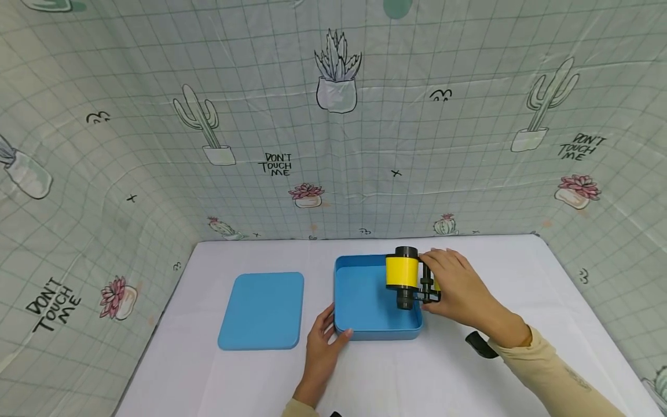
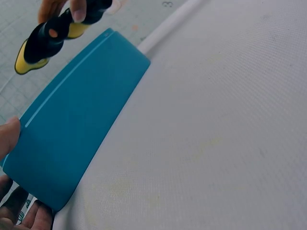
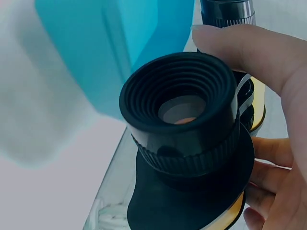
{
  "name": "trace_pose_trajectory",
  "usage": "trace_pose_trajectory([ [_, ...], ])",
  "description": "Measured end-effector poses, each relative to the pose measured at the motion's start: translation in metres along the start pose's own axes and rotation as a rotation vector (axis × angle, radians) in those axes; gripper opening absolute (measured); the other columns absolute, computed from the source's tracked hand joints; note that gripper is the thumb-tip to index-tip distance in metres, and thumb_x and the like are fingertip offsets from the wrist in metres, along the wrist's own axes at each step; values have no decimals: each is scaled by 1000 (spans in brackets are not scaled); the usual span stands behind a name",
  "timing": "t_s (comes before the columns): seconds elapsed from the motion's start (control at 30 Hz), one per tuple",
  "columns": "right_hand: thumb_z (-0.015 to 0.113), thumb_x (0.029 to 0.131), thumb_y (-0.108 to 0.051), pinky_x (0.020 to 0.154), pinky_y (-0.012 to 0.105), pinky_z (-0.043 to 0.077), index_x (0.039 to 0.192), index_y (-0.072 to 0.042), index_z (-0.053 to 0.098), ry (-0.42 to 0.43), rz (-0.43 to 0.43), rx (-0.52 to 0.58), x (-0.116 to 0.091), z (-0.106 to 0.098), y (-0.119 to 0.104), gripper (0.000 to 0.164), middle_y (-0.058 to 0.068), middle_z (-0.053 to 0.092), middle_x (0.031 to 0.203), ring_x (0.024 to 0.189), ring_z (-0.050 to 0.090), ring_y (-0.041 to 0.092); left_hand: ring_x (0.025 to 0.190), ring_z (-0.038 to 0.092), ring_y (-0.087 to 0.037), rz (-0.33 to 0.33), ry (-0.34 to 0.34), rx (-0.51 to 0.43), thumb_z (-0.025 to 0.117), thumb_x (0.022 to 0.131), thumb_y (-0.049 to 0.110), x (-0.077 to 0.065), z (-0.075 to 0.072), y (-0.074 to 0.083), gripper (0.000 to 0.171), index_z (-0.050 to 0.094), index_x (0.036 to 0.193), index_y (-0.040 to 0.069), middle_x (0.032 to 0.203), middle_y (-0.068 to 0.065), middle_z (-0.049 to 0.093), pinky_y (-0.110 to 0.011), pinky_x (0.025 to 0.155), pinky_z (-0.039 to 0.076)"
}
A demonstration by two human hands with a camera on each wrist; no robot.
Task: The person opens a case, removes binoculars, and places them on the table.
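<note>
Yellow and black binoculars (image 1: 402, 272) overlap the right side of a blue box (image 1: 365, 334) in the head view. My right hand (image 1: 458, 286) grips them by one barrel, and the other barrel points out to the left. Up close in the right wrist view, a black eyepiece (image 3: 177, 110) faces the camera, with the thumb lying across the top. At the box's front left corner my left hand (image 1: 324, 350) holds the wall, thumb at the rim and fingers along the side. The box's inner floor shows bare blue in the head view.
A flat blue lid (image 1: 261, 311) lies on the white table (image 1: 208, 376) to the left of the box. Behind the table hangs a cloth (image 1: 375, 139) printed with cacti. A black strap (image 1: 482, 345) shows under the right wrist.
</note>
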State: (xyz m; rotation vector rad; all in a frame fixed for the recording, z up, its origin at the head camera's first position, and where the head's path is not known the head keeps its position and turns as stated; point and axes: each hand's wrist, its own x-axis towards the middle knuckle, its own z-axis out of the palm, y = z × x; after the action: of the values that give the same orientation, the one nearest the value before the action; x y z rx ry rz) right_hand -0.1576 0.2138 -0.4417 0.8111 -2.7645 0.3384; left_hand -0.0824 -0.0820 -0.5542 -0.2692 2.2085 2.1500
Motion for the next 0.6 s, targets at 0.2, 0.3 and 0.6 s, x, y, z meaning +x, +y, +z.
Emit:
trace_pose_trajectory([
  [0.2, 105, 58, -26, 120, 66, 30, 140, 12, 55, 7, 47, 25, -10, -2, 23, 103, 29, 60, 141, 135, 50, 45, 147, 44, -47, 25, -24, -35, 79, 95, 9, 1, -2, -1, 74, 42, 158, -1, 158, -27, 45, -56, 119, 42],
  [0.3, 104, 59, -25, 119, 67, 30, 140, 12, 54, -14, 76, 44, -16, -3, 36, 102, 31, 59, 141, 136, 48, 47, 148, 43, -46, 34, -30, -50, 79, 95, 9, 1, -2, -2, 74, 41, 158, -2, 158, -27, 45, -56, 120, 41],
  [0.6, 103, 61, -21, 122, 67, 25, 140, 13, 54, -69, 99, 92, -37, 3, 71, 99, 33, 58, 140, 137, 45, 51, 147, 44, -46, 9, -20, -27, 79, 95, 9, 0, -1, -2, 74, 42, 158, -1, 158, -26, 46, -55, 119, 42],
])
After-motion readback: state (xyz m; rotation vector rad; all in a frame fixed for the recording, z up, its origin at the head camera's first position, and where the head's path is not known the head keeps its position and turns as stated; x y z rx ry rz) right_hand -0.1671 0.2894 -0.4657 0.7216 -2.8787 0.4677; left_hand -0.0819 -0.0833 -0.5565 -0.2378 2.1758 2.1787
